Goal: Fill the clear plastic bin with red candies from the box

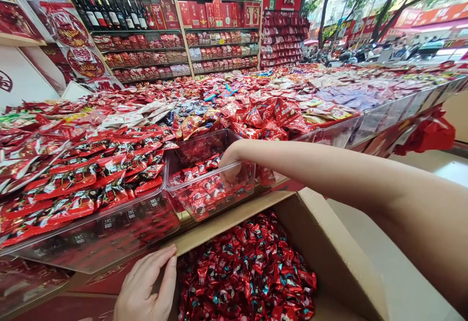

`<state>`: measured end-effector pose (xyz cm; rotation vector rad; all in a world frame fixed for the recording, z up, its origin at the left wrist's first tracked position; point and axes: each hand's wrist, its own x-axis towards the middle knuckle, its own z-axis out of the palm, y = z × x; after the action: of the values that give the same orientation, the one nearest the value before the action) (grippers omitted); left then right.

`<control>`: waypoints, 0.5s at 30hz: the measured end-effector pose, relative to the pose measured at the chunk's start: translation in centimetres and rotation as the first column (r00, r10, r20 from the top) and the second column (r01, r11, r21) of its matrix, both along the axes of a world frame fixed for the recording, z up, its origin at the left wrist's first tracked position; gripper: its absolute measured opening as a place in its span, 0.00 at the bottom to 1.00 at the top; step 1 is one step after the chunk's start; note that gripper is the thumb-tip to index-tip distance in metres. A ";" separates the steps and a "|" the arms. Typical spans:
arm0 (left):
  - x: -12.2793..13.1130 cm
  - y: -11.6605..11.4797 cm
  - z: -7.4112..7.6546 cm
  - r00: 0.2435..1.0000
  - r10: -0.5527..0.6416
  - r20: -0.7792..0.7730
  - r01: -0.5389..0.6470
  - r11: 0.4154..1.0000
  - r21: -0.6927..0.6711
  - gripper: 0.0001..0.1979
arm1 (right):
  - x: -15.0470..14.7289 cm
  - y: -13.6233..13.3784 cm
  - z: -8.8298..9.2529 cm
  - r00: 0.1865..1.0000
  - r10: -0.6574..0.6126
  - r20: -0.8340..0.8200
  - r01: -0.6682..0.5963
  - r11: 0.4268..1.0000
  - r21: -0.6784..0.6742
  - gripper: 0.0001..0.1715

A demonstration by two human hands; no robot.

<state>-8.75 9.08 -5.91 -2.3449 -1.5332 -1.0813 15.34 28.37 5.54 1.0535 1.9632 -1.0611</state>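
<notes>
My right hand [231, 166] reaches down into a clear plastic bin [210, 184] with red-wrapped candies [204, 195] low inside it. Its fingers show blurrily through the bin's front wall, among or against the candies; whether they hold any cannot be made out. Below the bin stands an open cardboard box [340, 248], partly filled with shiny red candies [248, 272] that have blue marks. My left hand [148, 284] is at the box's near left corner, fingers bent and gripping its edge.
To the left, a larger clear bin [120, 231] is heaped with red and black candy packets [76, 179]. Larger red packets [270, 116] pile up behind the small bin. Shelves with bottles [113, 14] and red boxes [204, 14] line the back; a red bag [427, 131] hangs at right.
</notes>
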 end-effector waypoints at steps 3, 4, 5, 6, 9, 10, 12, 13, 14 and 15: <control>0.1 0.2 0.0 1.000 0.002 0.007 -0.002 1.000 -0.015 0.11 | 0.0 0.0 0.0 1.000 0.002 0.001 -0.002 1.000 -0.004 0.22; 0.2 0.1 0.0 1.000 0.002 0.008 -0.001 1.000 -0.017 0.11 | 0.0 0.0 0.0 1.000 0.005 0.002 -0.005 1.000 -0.009 0.22; 0.4 0.0 0.1 1.000 -0.004 0.015 0.004 1.000 -0.015 0.11 | 0.0 0.0 0.1 1.000 0.012 0.004 -0.012 1.000 -0.014 0.22; 0.6 -0.2 0.4 0.999 -0.017 0.033 0.017 1.000 -0.005 0.12 | 0.1 0.0 0.1 1.000 0.020 0.004 -0.020 1.000 -0.014 0.22; 1.7 -1.1 2.8 0.988 -0.125 0.090 0.118 0.990 0.075 0.16 | 0.2 -0.1 0.2 0.999 0.052 -0.008 -0.052 0.998 -0.016 0.22; 2.3 -1.2 4.3 0.980 -0.183 0.072 0.175 0.979 0.108 0.18 | 0.2 -0.2 0.2 0.999 0.053 -0.008 -0.053 0.998 -0.019 0.22; 4.0 -0.8 8.2 0.973 -0.228 -0.015 0.228 0.964 0.138 0.19 | 0.2 -0.3 0.3 0.999 0.035 -0.007 -0.035 0.999 -0.020 0.23; 5.0 0.0 10.3 0.969 -0.241 -0.050 0.246 0.960 0.132 0.17 | 0.3 -0.3 0.3 1.000 0.021 -0.002 -0.021 1.000 -0.020 0.23; 6.0 1.2 12.3 0.962 -0.257 -0.097 0.266 0.959 0.098 0.14 | 0.3 -0.4 0.2 1.000 0.009 0.004 -0.009 1.000 -0.016 0.24; 7.1 2.7 14.1 0.964 -0.247 -0.102 0.248 0.969 -0.002 0.13 | 0.3 -0.4 0.3 1.000 0.003 0.007 -0.003 1.000 -0.017 0.25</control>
<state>-1.68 11.78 8.20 -2.5924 -1.2210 -0.9961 15.63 27.95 5.79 1.0438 1.9461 -1.0688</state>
